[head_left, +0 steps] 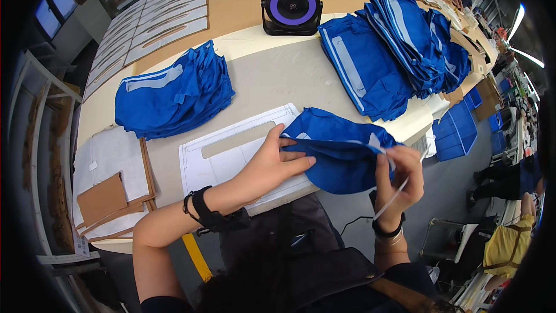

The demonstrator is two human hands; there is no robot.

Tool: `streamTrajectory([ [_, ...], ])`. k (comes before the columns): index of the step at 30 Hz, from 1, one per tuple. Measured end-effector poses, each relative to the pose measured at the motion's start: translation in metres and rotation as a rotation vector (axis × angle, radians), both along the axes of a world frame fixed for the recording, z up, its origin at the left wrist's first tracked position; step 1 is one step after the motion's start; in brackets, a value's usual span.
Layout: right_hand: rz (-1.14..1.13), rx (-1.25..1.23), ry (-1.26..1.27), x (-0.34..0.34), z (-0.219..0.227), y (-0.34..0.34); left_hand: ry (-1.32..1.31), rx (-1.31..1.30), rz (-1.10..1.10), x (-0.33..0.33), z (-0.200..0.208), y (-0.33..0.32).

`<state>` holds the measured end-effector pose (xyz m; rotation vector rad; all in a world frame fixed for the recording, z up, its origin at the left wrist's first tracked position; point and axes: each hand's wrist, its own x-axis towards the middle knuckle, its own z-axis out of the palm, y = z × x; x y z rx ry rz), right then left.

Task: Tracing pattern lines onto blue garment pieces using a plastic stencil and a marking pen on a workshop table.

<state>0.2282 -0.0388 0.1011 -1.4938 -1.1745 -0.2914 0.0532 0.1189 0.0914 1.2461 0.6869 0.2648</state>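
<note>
Blue cloth (347, 172) at three o'clock of white template (229, 168): left hand (278, 159) pinches its nine-o'clock edge, right hand (404, 181) its three-o'clock edge with white strip (391, 201), likely steadying the span.

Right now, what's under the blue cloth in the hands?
A white slotted sheet sticks out past the left side of the blue cloth. Whatever else the cloth covers can't be seen.

Purple-ringed black fan (292, 8) on the table (237, 0), blue crate (456, 130) beyond its right edge
</note>
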Motion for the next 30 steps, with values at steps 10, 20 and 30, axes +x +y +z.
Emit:
streamTrajectory([
  [10, 0.362, -0.06, 0.453, -0.041, -0.001, -0.035, -0.158, 0.003, 0.345, 0.007, 0.003, 0.007],
  [20, 0.51, -0.19, 0.368, -0.055, 0.018, 0.0, -0.483, 0.125, 0.188, 0.003, 0.033, -0.036],
  [30, 0.242, -0.077, 0.227, -0.063, -0.002, 0.007, -0.461, 0.757, 0.279, -0.015, 0.009, -0.049],
])
